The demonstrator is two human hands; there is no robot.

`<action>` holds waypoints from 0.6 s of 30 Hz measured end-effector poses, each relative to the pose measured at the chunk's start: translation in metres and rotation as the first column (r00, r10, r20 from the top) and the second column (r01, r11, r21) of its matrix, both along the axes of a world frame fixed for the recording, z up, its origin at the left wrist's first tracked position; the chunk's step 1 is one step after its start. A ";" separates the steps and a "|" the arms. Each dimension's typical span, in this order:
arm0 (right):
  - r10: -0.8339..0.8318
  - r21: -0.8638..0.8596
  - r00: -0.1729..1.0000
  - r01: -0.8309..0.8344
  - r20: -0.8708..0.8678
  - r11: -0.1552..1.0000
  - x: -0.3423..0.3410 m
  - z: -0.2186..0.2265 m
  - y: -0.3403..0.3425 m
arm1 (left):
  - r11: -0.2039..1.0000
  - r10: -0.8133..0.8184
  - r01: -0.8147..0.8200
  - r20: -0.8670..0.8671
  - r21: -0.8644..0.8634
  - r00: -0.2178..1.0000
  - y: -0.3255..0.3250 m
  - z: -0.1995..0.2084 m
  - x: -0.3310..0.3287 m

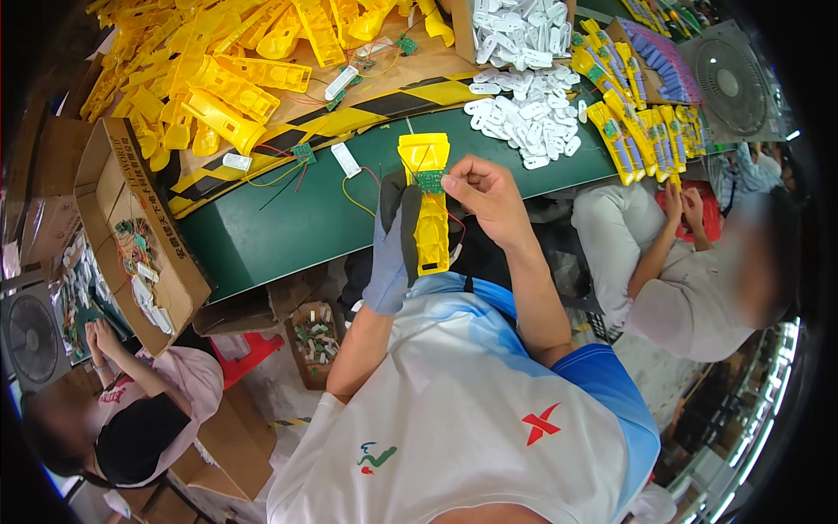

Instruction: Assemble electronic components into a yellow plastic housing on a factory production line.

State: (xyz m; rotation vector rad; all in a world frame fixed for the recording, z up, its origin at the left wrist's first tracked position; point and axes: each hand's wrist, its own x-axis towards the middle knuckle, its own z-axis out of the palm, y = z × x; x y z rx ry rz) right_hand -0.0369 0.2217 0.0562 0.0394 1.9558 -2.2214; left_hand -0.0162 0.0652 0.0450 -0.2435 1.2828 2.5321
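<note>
My left hand [394,240], in a grey and black glove, is closed around a yellow plastic housing [432,229] held upright over the front edge of the green table. A green circuit board [428,182] lies across the upper part of the housing. My bare right hand [484,194] pinches at the board's right edge with thumb and forefinger. Thin red and yellow wires run from the board to a small white module [346,160] on the table. Another green board [303,154] with wires lies farther left, by a second white piece [236,162].
Yellow housings [231,96] are heaped at the back left. White plastic parts [528,109] are piled right of centre, beside filled yellow housings [642,140]. A cardboard box [144,201] with boards stands left. One person sits on each side; a fan [731,80] stands far right.
</note>
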 end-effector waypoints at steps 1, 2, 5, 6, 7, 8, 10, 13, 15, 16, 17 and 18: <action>-0.002 -0.017 1.000 0.002 -0.019 1.000 0.001 -0.003 0.003 | 0.999 -0.039 0.039 -0.003 0.022 0.999 0.001 0.001 0.000; -0.006 -0.032 0.999 0.005 -0.039 0.999 0.003 -0.006 0.006 | 0.996 -0.079 0.079 -0.008 0.046 0.997 0.001 0.001 0.000; 0.066 -0.234 0.995 -0.047 0.073 0.971 0.009 -0.009 0.010 | 0.987 -0.143 0.145 0.035 -0.066 0.989 0.007 0.006 0.001; 0.061 -0.255 0.996 -0.042 0.067 0.966 0.010 -0.008 0.008 | 0.986 -0.146 0.152 0.078 -0.074 0.986 0.006 0.005 0.001; 0.065 -0.193 0.997 -0.053 0.052 0.980 0.010 -0.005 0.010 | 0.982 -0.163 0.170 0.084 -0.077 0.983 0.005 0.004 0.001; 0.071 -0.131 0.997 -0.066 0.039 0.989 0.009 -0.001 0.014 | 0.979 -0.177 0.185 0.089 -0.084 0.980 0.004 0.004 0.001; 0.071 -0.010 0.997 -0.070 0.020 0.997 0.009 -0.002 0.038 | 0.980 -0.134 0.141 0.055 -0.144 0.989 0.006 0.004 0.007; -0.362 0.468 0.886 0.462 -0.290 0.753 0.005 0.005 0.074 | 0.982 -0.068 0.065 -0.013 -0.176 0.998 0.005 0.004 0.008; -0.385 0.658 0.817 0.576 -0.430 0.486 -0.001 0.011 0.098 | 0.991 -0.067 0.068 0.012 -0.119 0.998 0.003 -0.001 0.006; -0.387 0.657 0.814 0.579 -0.434 0.482 -0.006 0.010 0.101 | 0.996 -0.052 0.055 0.045 -0.066 0.998 0.001 -0.004 0.006; -0.363 0.744 0.837 0.536 -0.409 0.398 -0.010 0.009 0.103 | 0.995 -0.071 0.074 0.049 -0.068 0.996 0.000 -0.005 0.005; -0.342 0.819 0.859 0.484 -0.380 0.308 -0.015 0.007 0.106 | 0.995 -0.075 0.078 0.047 -0.068 0.996 -0.001 -0.004 0.005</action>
